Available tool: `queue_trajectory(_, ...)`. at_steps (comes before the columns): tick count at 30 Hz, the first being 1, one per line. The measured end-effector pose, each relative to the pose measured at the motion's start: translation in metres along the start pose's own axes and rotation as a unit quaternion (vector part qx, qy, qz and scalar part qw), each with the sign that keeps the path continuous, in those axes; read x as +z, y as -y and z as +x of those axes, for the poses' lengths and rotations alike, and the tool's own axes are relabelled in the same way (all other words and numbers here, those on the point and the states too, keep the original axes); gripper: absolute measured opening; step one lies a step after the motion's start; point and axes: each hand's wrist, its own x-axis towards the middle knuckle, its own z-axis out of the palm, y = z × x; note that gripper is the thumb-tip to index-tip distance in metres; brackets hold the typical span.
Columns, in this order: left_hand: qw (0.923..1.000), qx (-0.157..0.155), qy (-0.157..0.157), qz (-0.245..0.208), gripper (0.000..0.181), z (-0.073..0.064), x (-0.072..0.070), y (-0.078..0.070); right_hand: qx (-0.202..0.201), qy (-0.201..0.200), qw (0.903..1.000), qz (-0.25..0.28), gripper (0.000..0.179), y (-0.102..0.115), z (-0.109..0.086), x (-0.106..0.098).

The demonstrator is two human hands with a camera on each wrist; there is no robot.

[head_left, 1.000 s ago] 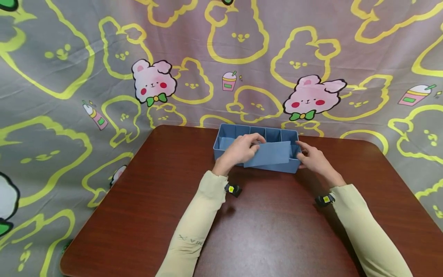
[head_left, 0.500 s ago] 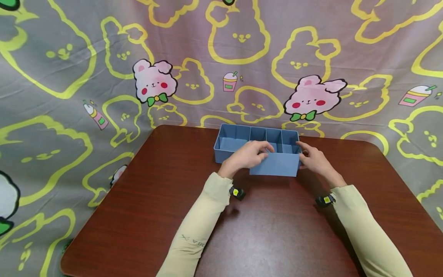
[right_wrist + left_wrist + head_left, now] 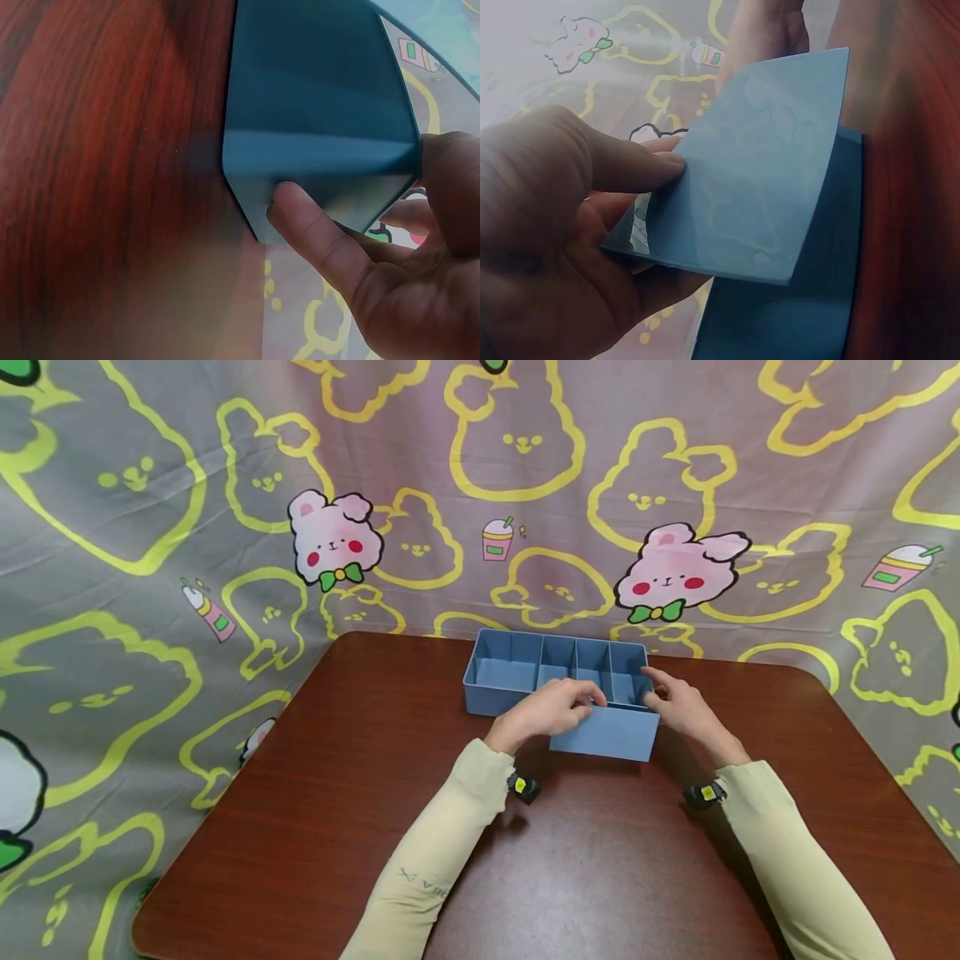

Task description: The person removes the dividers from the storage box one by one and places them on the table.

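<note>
From my end of the feed, I see the person's left hand [image 3: 551, 708] holding a flat, rectangular, light-blue panel [image 3: 606, 732] in a narrow pinch. The left wrist view shows me the thumb [image 3: 641, 171] laid on the panel's smooth, slightly glossy face, with other fingers behind it. I read the panel as tilted, just in front of the near wall of an open, blue, rectangular divided box [image 3: 491, 700]; I cannot tell whether the two touch.

The person's right hand [image 3: 682, 703] grips the box's right end, fingers curled about it. In the right wrist view I have one finger pressed to the outside of the end wall and others up by the rim.

Looking into the box, I count one wide compartment at the left and three narrower ones to its right. It stands near the far edge of a reddish-brown, wood-grained table [image 3: 315, 793].

Further out, I see pale yellow-green sleeves [image 3: 431, 843] on both arms, a small black device [image 3: 523, 787] at each wrist, and behind the table a grey-pink cloth [image 3: 420, 435] printed with bunnies and drink cups.
</note>
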Motion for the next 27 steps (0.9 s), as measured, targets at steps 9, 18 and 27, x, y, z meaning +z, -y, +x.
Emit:
queue_trajectory(9,0.9998,0.001,0.016,0.008,0.026,0.006,0.010,0.001,0.001,0.001,1.0000,0.004,0.057,-0.001,0.001,-0.001)
queue_trajectory(18,0.9994,0.002,0.033,0.007,0.026,0.010,0.017,0.002,0.016,0.017,0.9988,0.042,0.058,-0.001,0.001,-0.001)
queue_trajectory(27,0.9983,0.013,0.046,0.033,0.028,0.013,0.023,0.006,0.014,0.013,0.9989,0.042,0.057,-0.001,0.001,-0.002)
